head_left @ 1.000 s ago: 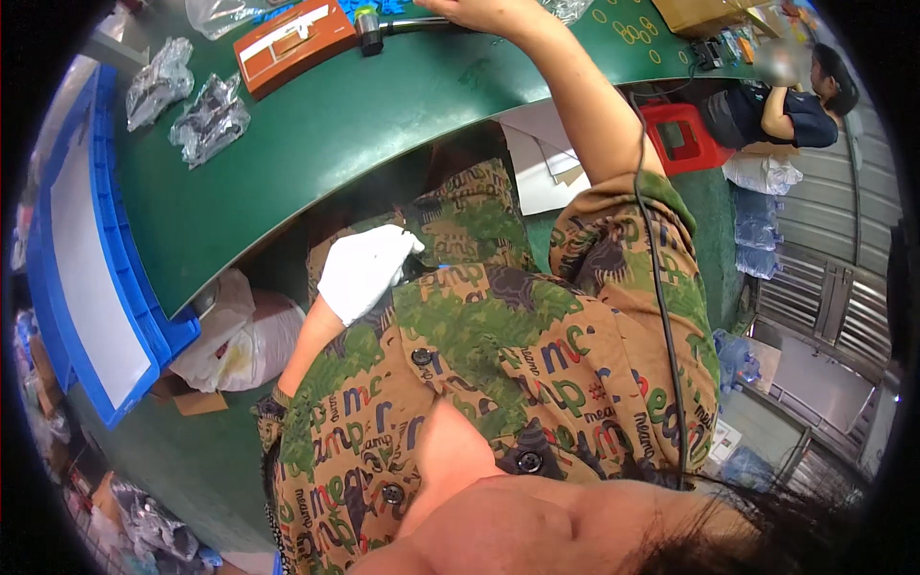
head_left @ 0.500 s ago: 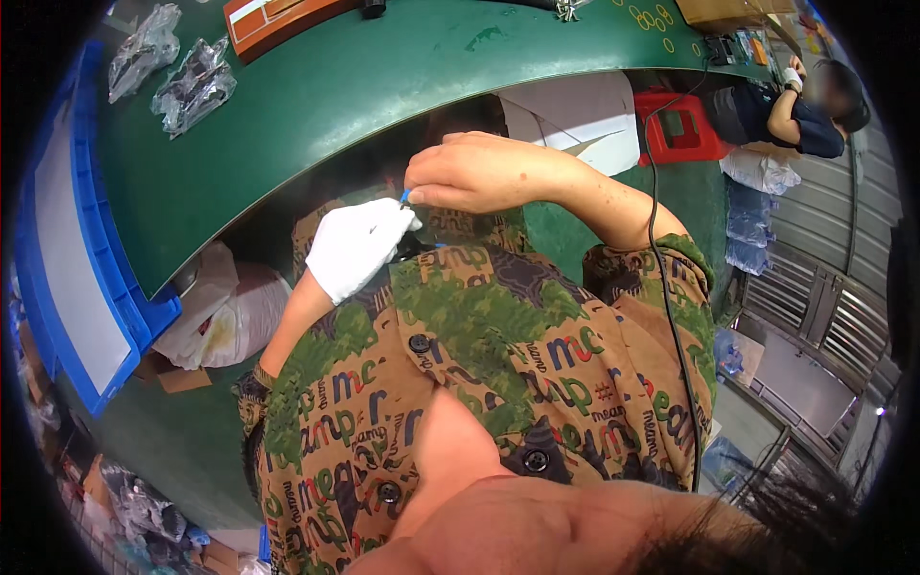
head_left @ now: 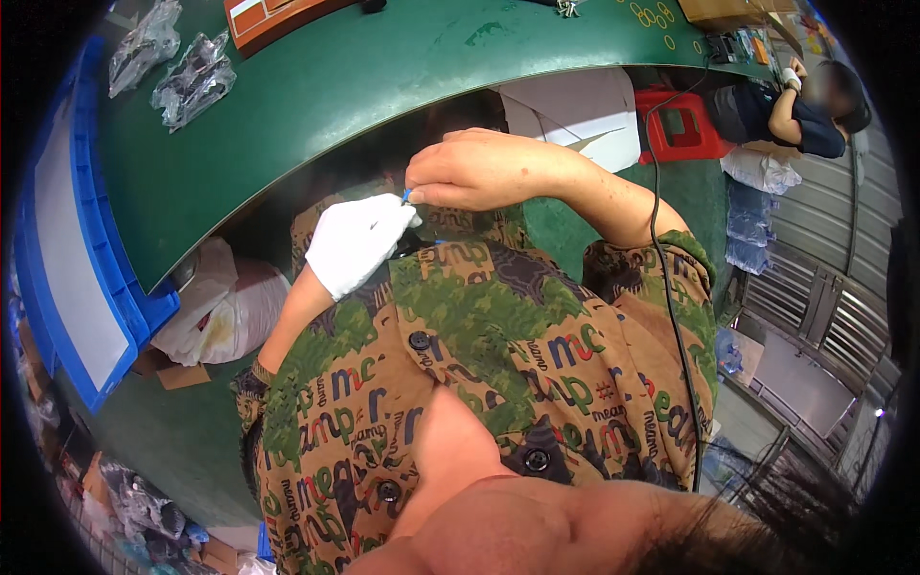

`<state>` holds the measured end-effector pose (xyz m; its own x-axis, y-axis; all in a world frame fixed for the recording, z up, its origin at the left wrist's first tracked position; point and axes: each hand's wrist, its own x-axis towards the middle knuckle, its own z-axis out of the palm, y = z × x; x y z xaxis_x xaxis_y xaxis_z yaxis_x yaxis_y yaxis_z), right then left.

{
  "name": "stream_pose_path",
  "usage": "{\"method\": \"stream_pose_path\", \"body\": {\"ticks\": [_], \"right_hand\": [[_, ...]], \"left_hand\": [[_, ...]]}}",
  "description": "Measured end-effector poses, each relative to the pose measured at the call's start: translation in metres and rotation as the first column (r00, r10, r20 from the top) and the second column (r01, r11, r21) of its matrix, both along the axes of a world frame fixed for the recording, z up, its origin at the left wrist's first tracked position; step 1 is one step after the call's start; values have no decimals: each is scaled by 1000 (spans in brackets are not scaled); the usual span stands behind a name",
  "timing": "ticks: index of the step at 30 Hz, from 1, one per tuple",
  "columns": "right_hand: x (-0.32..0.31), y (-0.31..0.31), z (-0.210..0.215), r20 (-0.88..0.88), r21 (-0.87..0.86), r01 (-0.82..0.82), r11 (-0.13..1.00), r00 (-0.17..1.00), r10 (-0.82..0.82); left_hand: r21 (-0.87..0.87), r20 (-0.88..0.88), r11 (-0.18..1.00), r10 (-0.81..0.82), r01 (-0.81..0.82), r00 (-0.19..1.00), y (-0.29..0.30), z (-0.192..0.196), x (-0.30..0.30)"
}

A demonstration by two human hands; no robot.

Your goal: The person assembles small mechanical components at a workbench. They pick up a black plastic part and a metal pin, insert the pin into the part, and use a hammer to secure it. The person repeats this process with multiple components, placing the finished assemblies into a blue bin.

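Note:
Above my lap, close to the near edge of the green table (head_left: 383, 81), both hands meet. My right hand (head_left: 470, 171) is bare and pinches a small blue piece (head_left: 406, 195) between thumb and fingers; most of the piece is hidden, so its kind cannot be told. My left hand (head_left: 359, 244), in a white glove, is closed right up against the blue piece. Its curled fingers hide whatever they hold. Something dark shows just below the gloved fingers, too covered to name.
Two clear plastic bags with dark contents (head_left: 195, 81) lie on the table's left, near an orange-brown box (head_left: 287, 21). A blue tray (head_left: 105, 230) leans at left. A black cable (head_left: 655, 192) hangs past my right arm. A co-worker (head_left: 800, 120) sits far right beyond a red stool (head_left: 682, 125).
Both hands stay nearly in place, the blue piece still at the fingertips. The gloved hand has shifted very slightly; the dark thing below it shows less.

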<state>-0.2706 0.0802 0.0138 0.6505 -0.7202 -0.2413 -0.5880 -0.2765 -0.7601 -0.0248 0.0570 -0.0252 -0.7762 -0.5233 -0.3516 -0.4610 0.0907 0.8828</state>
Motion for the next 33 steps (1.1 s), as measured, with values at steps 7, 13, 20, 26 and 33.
{"method": "stream_pose_path", "body": {"ticks": [7, 13, 20, 26, 33], "right_hand": [[4, -1, 4, -16, 69, -12, 998, 1000, 14], [8, 3, 2, -50, 35, -44, 998, 998, 46], [-2, -15, -31, 194, 668, -107, 737, 980, -34], [-4, -26, -11, 222, 394, -22, 919, 972, -72], [-62, -123, -2, -67, -861, 256, 439, 798, -599]], "left_hand": [[-170, -3, 977, -127, 125, 992, 3, -11, 2], [-190, -89, 976, -121, 102, 989, 9, -28, 5], [88, -48, 993, -69, 73, 996, 1, -17, 0], [381, -142, 918, 173, -108, 975, -17, 7, 27], [300, -528, 887, 461, -351, 713, -112, 53, 45]]}}
